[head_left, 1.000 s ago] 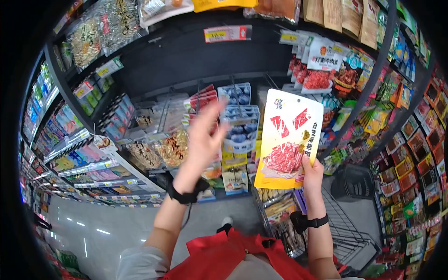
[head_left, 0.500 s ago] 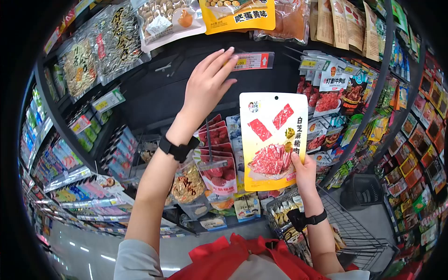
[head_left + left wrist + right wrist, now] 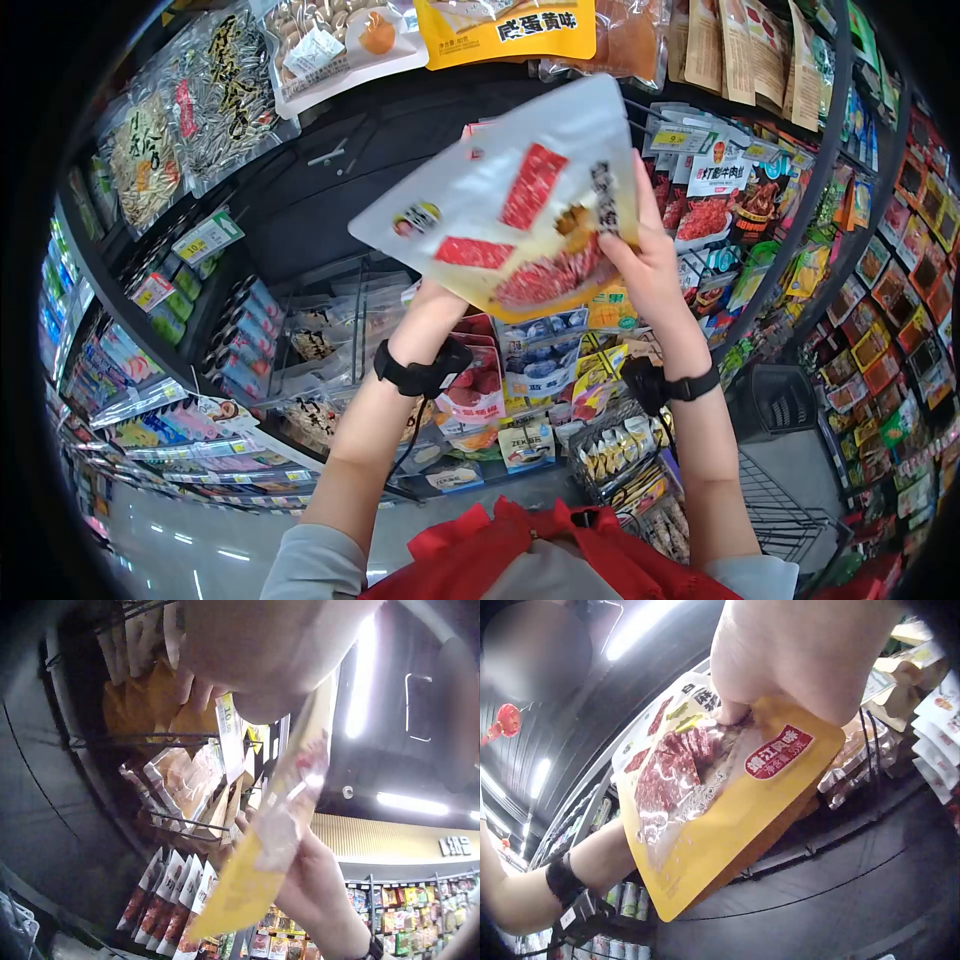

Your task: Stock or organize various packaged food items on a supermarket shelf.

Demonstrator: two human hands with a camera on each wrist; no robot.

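Note:
My right hand (image 3: 648,268) grips the edge of a white-and-yellow bag of pork jerky (image 3: 500,215), thumb on its printed front. The bag is tilted, its top end toward the left, in front of the dark shelf back. In the head view it hides most of my left hand (image 3: 440,302). The left wrist view shows that hand (image 3: 255,652) behind the bag, with fingertips close beside a price tag (image 3: 229,724) at a rack hook. I cannot tell whether the fingers hold the tag. In the right wrist view, the bag's yellow lower end (image 3: 705,862) faces the camera.
Nut and seed bags (image 3: 345,45) sit on the shelf above. Dried-fruit bags (image 3: 470,385) hang below, and beef-snack bags (image 3: 715,185) hang at the right. A wire cart (image 3: 780,510) holding goods stands at lower right, near a dark basket (image 3: 775,400).
My left hand rose from the hanging bags to the price tag and is now behind the jerky bag. My right hand has lifted that bag up and tilted it leftward.

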